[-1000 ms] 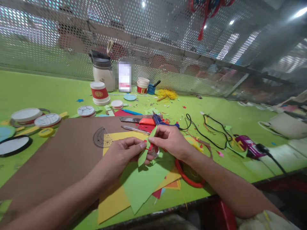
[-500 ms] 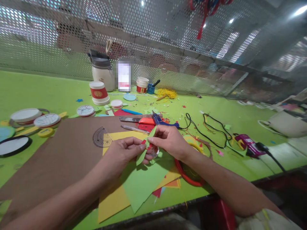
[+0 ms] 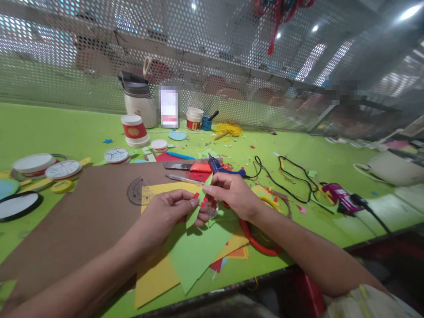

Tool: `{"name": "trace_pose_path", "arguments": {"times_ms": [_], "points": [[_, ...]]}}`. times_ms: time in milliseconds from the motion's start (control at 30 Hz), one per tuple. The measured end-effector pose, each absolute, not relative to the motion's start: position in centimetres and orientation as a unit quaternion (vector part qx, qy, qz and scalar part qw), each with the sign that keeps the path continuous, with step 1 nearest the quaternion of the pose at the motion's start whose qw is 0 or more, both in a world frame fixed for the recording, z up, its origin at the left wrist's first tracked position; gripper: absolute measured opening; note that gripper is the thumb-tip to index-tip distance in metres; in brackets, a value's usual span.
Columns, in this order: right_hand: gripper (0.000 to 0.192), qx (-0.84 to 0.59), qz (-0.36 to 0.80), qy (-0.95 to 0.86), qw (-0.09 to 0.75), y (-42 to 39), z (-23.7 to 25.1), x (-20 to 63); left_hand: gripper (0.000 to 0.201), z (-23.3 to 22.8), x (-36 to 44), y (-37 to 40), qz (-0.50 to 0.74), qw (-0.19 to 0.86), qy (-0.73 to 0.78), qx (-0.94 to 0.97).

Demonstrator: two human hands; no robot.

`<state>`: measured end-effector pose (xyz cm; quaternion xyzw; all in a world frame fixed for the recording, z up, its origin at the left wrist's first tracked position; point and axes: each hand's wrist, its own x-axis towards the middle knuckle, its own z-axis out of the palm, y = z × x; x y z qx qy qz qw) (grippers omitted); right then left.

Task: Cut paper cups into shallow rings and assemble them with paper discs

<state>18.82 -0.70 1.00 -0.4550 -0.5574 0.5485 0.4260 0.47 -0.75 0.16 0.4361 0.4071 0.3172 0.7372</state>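
Two of my hands meet over the yellow paper sheet (image 3: 159,274), and between them stands one green leaf-shaped paper cutout (image 3: 195,211). It is narrow, pointed at both ends, tilted so its upper tip leans toward the far side, and small red paper bits (image 3: 202,201) sit against its middle. My left hand (image 3: 167,214) is nearly closed, thumb and forefinger pinched on the cutout's left edge. My right hand (image 3: 233,196) is likewise curled in, fingertips pinching the cutout from the right near its top. The cutout hovers just above the yellow sheet, not touching it.

On the yellow sheet lies one large green paper sheet (image 3: 198,256), and orange and red scraps peek from under its right edge. To the left of the yellow sheet spreads one brown cardboard sheet (image 3: 73,225), with one clear protractor (image 3: 136,192) at the border between them. Beyond the yellow sheet I count one blue glue gun (image 3: 221,167), one red-handled cutter (image 3: 194,167) and one pen (image 3: 183,179). Right of it lies one red ring (image 3: 255,243); farther right, one black cable (image 3: 285,176) runs to one magenta tool (image 3: 336,194). Far beyond stand two red-banded paper cups (image 3: 133,129), one near the white jug (image 3: 138,101).
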Motion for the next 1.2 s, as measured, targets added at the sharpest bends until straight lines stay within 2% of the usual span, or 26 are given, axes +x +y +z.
{"name": "trace_pose_path", "arguments": {"times_ms": [233, 500, 767, 900, 1200], "points": [[0.036, -0.447, 0.581, -0.554, 0.394, -0.9, 0.5, 18.6, 0.018, -0.1, 0.3, -0.5, 0.323, 0.725, 0.398, 0.461], [0.032, -0.448, 0.588, -0.548, 0.392, -1.0, 0.1, 18.5, 0.022, -0.2, 0.2, -0.6, 0.318, 0.719, 0.397, 0.474], [0.027, -0.454, 0.586, -0.548, 0.388, -0.8, -0.2, 18.6, 0.017, 0.5, 0.6, -1.0, 0.342, 0.765, 0.365, 0.405], [0.024, -0.459, 0.58, -0.551, 0.388, -0.9, -0.2, 18.6, 0.019, 0.2, 0.5, -1.0, 0.33, 0.742, 0.395, 0.43], [0.033, -0.448, 0.613, -0.522, 0.388, -1.1, 0.3, 17.9, 0.014, 0.4, 0.7, -0.9, 0.322, 0.729, 0.402, 0.451]]}}
